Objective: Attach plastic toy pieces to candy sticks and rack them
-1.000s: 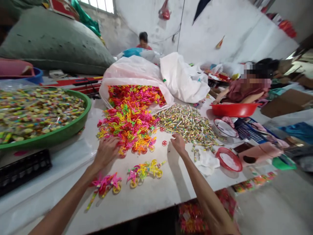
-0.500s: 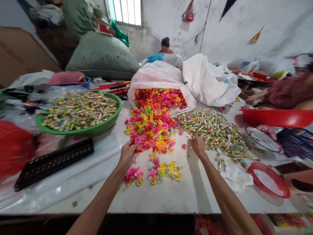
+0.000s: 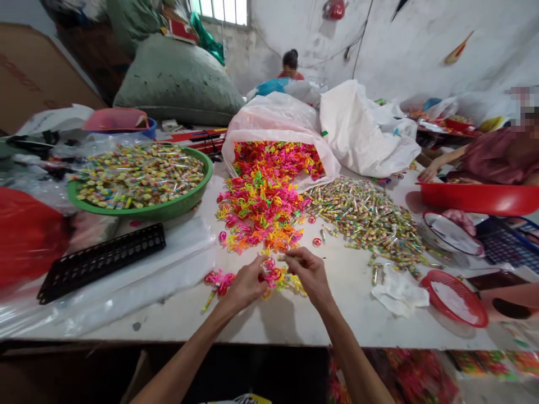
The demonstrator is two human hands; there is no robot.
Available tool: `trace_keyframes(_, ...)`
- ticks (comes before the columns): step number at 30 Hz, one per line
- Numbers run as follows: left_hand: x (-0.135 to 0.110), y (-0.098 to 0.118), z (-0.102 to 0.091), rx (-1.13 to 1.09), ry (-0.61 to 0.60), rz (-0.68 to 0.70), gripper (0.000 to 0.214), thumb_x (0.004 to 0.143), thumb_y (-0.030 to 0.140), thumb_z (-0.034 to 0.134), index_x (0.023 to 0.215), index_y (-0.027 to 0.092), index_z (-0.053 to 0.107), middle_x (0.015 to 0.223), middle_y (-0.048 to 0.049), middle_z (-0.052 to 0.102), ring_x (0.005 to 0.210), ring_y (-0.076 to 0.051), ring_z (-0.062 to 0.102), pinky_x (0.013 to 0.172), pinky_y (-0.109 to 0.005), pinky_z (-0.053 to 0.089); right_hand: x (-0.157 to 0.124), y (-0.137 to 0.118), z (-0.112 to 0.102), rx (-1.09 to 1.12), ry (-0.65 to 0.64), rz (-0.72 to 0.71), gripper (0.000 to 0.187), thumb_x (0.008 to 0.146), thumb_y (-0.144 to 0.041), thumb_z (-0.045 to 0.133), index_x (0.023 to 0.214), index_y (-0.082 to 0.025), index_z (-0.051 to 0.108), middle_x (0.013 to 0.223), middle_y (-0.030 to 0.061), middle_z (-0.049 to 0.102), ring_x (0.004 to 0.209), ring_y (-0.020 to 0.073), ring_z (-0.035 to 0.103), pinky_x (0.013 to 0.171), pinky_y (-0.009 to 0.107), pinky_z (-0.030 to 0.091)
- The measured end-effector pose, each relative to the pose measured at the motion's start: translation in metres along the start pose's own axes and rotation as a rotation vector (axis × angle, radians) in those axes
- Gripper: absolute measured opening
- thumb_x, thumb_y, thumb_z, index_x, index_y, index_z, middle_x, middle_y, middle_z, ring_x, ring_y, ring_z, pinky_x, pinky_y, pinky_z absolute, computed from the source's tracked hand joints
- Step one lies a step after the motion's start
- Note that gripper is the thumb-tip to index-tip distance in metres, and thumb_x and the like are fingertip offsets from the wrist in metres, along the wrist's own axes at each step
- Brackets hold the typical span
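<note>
Two hands work together: the right hand [image 3: 309, 275] pinches one thin candy stick [image 3: 281, 258], while the left hand [image 3: 246, 286] curls around tangled plastic rings [image 3: 269, 275], just below one large heap of rings [image 3: 263, 216] beside one heap of wrapped candies [image 3: 362, 221].

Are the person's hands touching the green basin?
No: the left hand and right hand are together over neon plastic pieces, apart from the green basin.
</note>
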State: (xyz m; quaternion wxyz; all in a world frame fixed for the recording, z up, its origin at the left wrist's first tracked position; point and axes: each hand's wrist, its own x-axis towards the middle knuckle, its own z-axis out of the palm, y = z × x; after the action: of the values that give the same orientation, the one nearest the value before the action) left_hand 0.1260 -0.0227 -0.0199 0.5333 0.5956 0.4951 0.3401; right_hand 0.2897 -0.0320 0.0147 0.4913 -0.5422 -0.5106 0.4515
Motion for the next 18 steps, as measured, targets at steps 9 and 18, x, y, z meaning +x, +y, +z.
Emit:
trace_keyframes(9, -0.004, 0.009, -0.002, -0.431, -0.078, -0.078, 0.040, 0.058, 0.018, 0.067, 0.095, 0.016, 0.053, 0.071, 0.0008, 0.059, 0.057, -0.009, 0.054, 0.054, -0.021, 0.040, -0.013, 0.018, -0.008, 0.087, -0.276, 0.238, 0.016, 0.066, -0.029, 0.064, 0.073, -0.015, 0.066, 0.050, -0.0034, 0.053, 0.046, 0.0090, 0.047, 0.048, 0.022, 0.037)
trace_keyframes(18, -0.002, 0.014, 0.010, -0.293, -0.005, 0.033, 0.029, 0.062, 0.022, 0.065, 0.090, 0.016, 0.063, 0.079, -0.0025, 0.057, 0.065, -0.011, 0.053, 0.059, -0.023, 0.042, -0.035, 0.035, 0.013, 0.230, -0.485, 0.424, 0.023, 0.065, -0.033, 0.066, 0.079, -0.014, 0.067, 0.049, -0.0047, 0.050, 0.038, 0.0044, 0.035, 0.037, 0.018, 0.024)
